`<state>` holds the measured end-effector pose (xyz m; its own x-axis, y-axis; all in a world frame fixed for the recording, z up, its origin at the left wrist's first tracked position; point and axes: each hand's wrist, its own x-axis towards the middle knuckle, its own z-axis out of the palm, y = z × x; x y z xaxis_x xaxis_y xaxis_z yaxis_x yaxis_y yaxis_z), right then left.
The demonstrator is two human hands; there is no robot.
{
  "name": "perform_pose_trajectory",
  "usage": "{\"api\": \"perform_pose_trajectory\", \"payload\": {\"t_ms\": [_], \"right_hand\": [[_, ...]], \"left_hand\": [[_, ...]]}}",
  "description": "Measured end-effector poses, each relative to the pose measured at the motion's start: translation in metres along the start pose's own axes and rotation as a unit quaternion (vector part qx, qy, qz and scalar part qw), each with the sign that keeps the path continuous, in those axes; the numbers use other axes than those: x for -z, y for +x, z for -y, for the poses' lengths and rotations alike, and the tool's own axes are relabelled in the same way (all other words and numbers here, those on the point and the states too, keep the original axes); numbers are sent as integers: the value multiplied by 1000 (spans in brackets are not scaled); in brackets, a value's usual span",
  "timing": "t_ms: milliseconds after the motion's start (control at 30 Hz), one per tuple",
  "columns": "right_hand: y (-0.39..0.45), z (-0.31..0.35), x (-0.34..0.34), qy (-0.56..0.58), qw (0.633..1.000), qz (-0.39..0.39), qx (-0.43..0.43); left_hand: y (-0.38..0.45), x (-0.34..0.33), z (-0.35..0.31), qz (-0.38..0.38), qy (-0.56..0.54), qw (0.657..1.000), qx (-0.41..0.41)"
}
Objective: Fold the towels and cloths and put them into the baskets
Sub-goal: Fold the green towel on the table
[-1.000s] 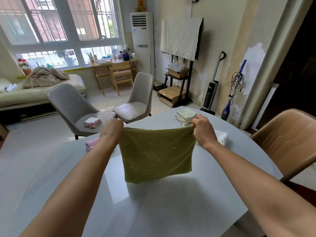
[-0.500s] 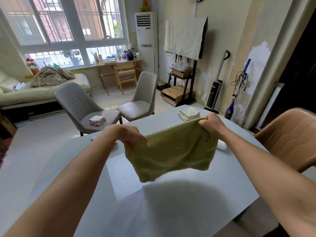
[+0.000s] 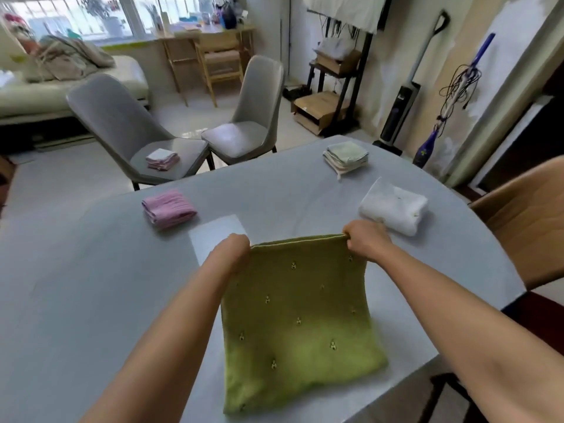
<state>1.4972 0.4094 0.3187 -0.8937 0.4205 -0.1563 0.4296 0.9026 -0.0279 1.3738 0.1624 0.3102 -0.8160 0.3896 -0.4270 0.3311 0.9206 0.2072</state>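
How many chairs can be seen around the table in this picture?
3. Two grey chairs stand beyond the far edge: the left chair holds folded cloths, the right chair is beside it. A tan chair is on the right. Others may be out of view.

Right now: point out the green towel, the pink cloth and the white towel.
green towel [image 3: 300, 325]: head view, middle of its flat face.
pink cloth [image 3: 168, 208]: head view, top of the folded bundle.
white towel [image 3: 393, 206]: head view, top of the folded bundle.
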Motion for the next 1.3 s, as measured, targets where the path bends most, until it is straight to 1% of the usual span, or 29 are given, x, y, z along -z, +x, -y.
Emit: {"api": "perform_pose_trajectory", "payload": {"t_ms": [67,167,233,300,400,500,567,633,700,767,800,833,867,933,1033,1067,1133,1200,1233,1300], "right_hand": [[18,3,-29,33,999,2,-23],[50,5,-64,107,994,-9,-25],[72,5,-76,153,988,-17,-11],[100,6,-88,173,985,-8,12],[136,9,-110,173,985,1,21],[164,16,-129,143,990,3,20],[175,24,-137,109,994,-9,11],[183,32,-145,74,996,-43,19],[179,43,-155,72,992,-66,82],[165,53,-168,77,979,-61,177],[155,57,-175,64,973,-39,219],[147,59,-181,47,968,-3,246],[140,60,-187,36,966,35,254],[138,58,-194,25,968,78,237],[140,58,-191,45,979,69,188],[137,56,-187,70,981,57,172],[120,52,-178,118,979,18,165],[90,42,-172,171,974,-15,146],[73,36,-172,203,972,-26,115],[37,19,-172,264,963,-58,18]], "left_hand": [[19,-20,1,-16,-16,1000,19],[48,-41,4,-46,4,999,29],[67,-48,7,-64,14,997,44],[87,-54,9,-75,24,995,59],[116,-62,9,-70,41,994,75],[140,-68,12,-58,44,992,105],[153,-70,14,-68,18,990,124],[167,-76,17,-95,-28,987,127],[173,-87,18,-122,-32,988,91],[166,-99,14,-157,3,988,-10],[160,-108,12,-149,26,987,-52],[153,-119,11,-129,69,986,-75],[147,-128,10,-76,102,989,-76],[143,-141,15,-6,103,994,-42],[150,-133,19,-1,114,993,-13],[149,-127,18,-6,119,993,0],[139,-118,17,-31,124,992,11],[112,-118,11,-45,116,992,-25],[95,-123,6,-47,99,993,-51],[58,-139,-7,-34,58,993,-97]]}}
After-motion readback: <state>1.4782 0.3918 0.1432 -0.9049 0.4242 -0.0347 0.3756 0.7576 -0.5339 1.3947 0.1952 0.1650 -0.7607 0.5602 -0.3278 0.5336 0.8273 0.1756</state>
